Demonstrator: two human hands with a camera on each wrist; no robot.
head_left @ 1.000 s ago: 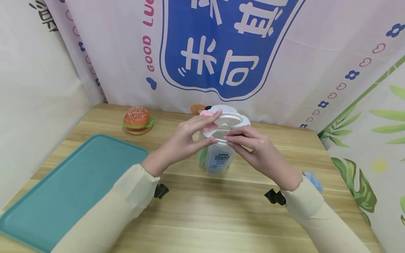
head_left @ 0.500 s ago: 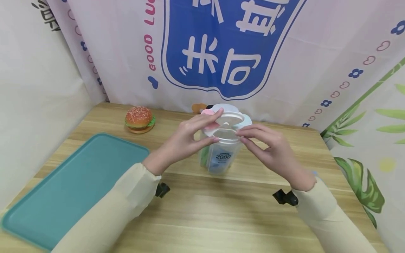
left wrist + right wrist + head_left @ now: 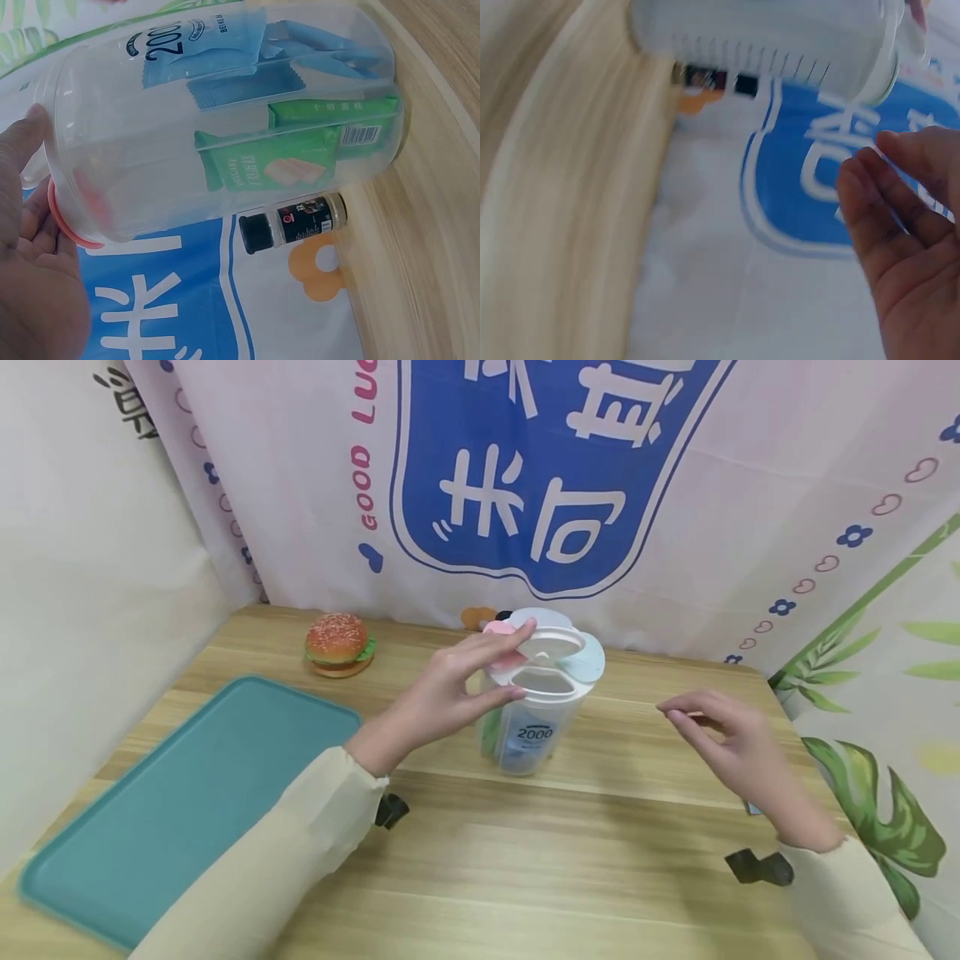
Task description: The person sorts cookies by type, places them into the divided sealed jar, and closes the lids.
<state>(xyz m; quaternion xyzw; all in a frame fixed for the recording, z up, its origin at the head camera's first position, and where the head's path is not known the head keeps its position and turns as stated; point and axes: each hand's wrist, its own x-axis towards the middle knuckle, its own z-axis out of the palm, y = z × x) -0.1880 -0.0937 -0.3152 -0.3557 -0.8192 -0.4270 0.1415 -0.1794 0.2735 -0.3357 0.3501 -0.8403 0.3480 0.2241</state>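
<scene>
A clear storage canister [image 3: 534, 739] marked 2000 stands upright on the wooden table, topped by a lid with pink and pale blue flaps. One lid flap [image 3: 557, 642] is raised over an opening at the front. My left hand [image 3: 453, 689] holds the lid from the left, thumb at the front rim and fingers by the raised flap. Through the wall, the left wrist view shows blue packets [image 3: 247, 79] and green packets [image 3: 277, 154] in separate compartments. My right hand [image 3: 731, 743] hovers to the right, apart from the canister, fingers loosely bent with nothing visible between them.
A teal tray [image 3: 195, 810] lies at left, with a toy hamburger [image 3: 337, 645] behind it. A small black-capped seasoning bottle [image 3: 296, 221] stands behind the canister. Part of a blue packet [image 3: 752, 807] shows beside my right wrist. A printed curtain [image 3: 300, 527] hangs behind the table.
My right hand has left the canister's lid and moved right, towards the blue packet on the table. My left hand keeps its hold on the lid.
</scene>
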